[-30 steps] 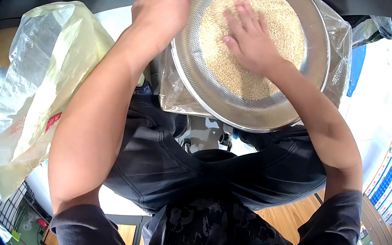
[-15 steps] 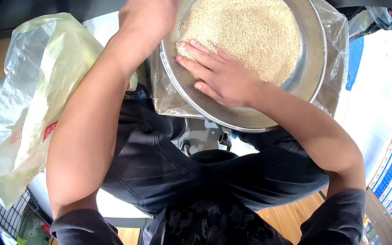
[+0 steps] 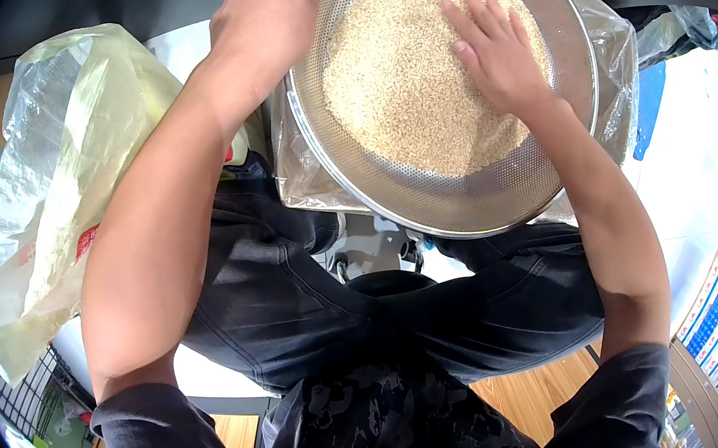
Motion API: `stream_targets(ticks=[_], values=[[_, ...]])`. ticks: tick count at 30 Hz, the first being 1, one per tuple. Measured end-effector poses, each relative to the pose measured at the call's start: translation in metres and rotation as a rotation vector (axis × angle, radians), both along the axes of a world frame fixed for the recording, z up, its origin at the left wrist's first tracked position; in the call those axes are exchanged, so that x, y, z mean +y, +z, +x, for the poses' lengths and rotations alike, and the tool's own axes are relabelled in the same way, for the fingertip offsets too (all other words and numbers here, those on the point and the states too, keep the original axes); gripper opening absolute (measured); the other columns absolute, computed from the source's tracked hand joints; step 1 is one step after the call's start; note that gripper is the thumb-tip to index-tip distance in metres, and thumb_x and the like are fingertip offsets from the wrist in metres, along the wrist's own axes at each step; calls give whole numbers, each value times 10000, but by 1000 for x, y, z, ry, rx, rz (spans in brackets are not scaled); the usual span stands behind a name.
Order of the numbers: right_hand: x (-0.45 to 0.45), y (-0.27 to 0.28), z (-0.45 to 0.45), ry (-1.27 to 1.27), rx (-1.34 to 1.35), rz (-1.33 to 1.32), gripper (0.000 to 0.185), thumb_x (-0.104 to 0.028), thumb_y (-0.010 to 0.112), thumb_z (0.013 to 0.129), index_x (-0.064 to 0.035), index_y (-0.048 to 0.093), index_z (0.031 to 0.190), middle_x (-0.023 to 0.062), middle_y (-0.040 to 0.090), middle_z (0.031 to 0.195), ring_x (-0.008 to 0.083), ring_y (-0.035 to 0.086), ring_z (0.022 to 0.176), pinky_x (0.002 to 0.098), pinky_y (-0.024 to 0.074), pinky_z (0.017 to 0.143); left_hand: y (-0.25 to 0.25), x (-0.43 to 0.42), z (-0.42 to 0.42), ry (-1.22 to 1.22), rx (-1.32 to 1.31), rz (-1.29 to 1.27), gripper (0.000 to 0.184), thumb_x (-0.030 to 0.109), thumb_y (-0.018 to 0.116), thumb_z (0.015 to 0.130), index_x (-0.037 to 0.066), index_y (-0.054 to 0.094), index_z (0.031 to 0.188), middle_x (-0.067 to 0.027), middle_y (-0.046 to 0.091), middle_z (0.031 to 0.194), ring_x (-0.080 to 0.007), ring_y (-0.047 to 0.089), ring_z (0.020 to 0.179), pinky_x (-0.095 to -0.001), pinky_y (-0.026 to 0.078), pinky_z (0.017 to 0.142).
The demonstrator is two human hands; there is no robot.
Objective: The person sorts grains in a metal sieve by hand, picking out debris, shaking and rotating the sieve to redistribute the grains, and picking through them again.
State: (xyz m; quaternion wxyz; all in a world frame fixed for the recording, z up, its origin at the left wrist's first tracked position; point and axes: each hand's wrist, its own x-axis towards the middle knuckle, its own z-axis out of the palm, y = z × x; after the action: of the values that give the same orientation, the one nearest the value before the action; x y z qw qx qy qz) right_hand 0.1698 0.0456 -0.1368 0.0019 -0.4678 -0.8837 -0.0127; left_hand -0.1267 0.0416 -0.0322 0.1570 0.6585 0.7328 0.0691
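A wide round metal sieve holds a broad layer of pale grain. At the sieve's upper left rim is my left hand, its fingers curled round the edge. My right hand lies on the grain at the right side of the sieve, palm down with fingers spread. Under the sieve, a clear plastic bag shows on both sides.
On the left stands a large translucent yellowish bag beside my left forearm. A white table surface with a blue item is at the right. Wire racking shows at the lower left.
My right hand swept to the left edge of the grain, then back up and right. The grain now spreads further left in the sieve. My left hand stays at the rim.
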Motion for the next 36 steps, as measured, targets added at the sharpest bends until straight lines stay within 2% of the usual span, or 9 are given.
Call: stream_targets(ticks=[7,12,15,18,21,24,28,31,36], values=[[3,-5,18,-75,26,-8,543,-413,315,1118,-277,292,1643,86,170,1734,343,115,1602,572,107,1281,3,0,3,28,1,-20,316,283,496,1057,3,623,1129,-289,715,900,-482,698,874,-580,552,812],[-26,2,-23,-54,6,-101,548,-367,323,1115,-261,258,1649,110,145,1734,342,90,1605,598,102,1281,2,0,3,22,-9,-19,314,286,492,1058,10,628,1120,-289,718,934,-488,692,902,-588,541,830],[-45,9,-43,101,-21,-94,553,-364,333,1113,-260,247,1649,106,153,1732,334,85,1606,597,91,1284,1,-1,1,4,-18,10,315,283,491,1056,7,630,1116,-292,716,954,-492,686,921,-585,536,844],[-69,24,-59,241,8,-197,554,-368,364,1108,-248,273,1641,91,176,1728,321,106,1605,602,132,1278,6,-4,4,7,-23,13,313,276,492,1054,1,629,1113,-297,713,961,-498,680,933,-582,530,854],[-86,30,-63,415,130,-289,538,-381,432,1087,-212,382,1595,56,214,1721,294,165,1596,599,211,1253,14,-10,8,-15,-57,70,313,268,493,1053,-7,626,1117,-303,709,964,-504,675,939,-583,526,861],[-91,32,-63,488,149,-351,526,-378,440,1082,-217,395,1581,60,170,1731,303,155,1598,606,204,1256,10,-5,5,-8,-55,25,313,263,490,1055,-15,623,1111,-311,705,965,-505,674,944,-584,525,861],[-80,27,-57,483,117,-359,531,-379,430,1090,-259,363,1603,33,140,1741,278,130,1605,569,157,1285,8,-4,5,-6,-36,38,315,264,485,1060,-18,619,1107,-315,703,957,-503,677,937,-583,530,858],[-62,20,-48,393,54,-260,526,-405,340,1114,-284,316,1625,33,136,1743,257,90,1611,536,105,1302,5,-2,3,15,-17,-1,317,268,481,1062,-17,616,1103,-316,703,948,-506,678,927,-585,535,851],[-26,14,-16,77,-110,-108,532,-406,219,1129,-328,209,1655,27,92,1747,242,63,1608,499,48,1310,2,-1,0,-5,-6,11,321,273,476,1064,-15,612,1091,-320,701,930,-513,678,911,-591,537,835]])
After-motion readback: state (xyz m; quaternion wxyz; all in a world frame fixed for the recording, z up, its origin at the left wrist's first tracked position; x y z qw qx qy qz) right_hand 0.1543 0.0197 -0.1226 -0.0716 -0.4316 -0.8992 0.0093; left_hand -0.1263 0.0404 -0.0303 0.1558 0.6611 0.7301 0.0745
